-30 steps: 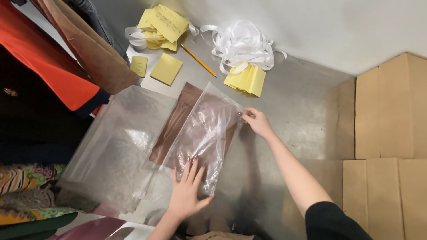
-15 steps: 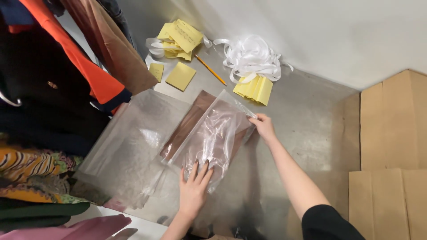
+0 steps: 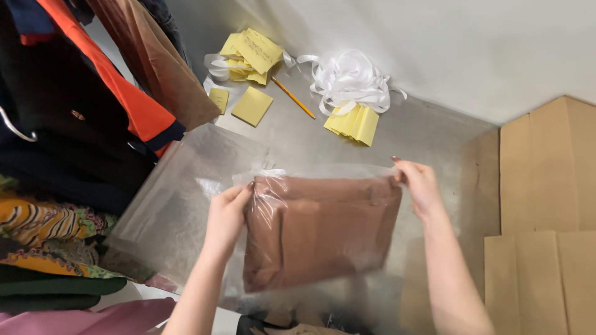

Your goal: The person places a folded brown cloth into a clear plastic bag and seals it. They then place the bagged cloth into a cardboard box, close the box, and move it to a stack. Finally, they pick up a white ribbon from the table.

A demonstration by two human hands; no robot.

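Hands (image 3: 226,214) (image 3: 419,186) grip bagged brown garment (image 3: 320,232); bag bottom blurred.

The garment (image 3: 323,232) blurred behind its clear bag (image 3: 310,180); clothes (image 3: 56,124) were cut off at left, cardboard (image 3: 546,205) at right.

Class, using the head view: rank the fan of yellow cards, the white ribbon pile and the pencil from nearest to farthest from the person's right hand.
From the right hand:
1. Fan of yellow cards, just above and left of it.
2. White ribbon pile, behind the cards, by the wall.
3. Pencil, farther left.
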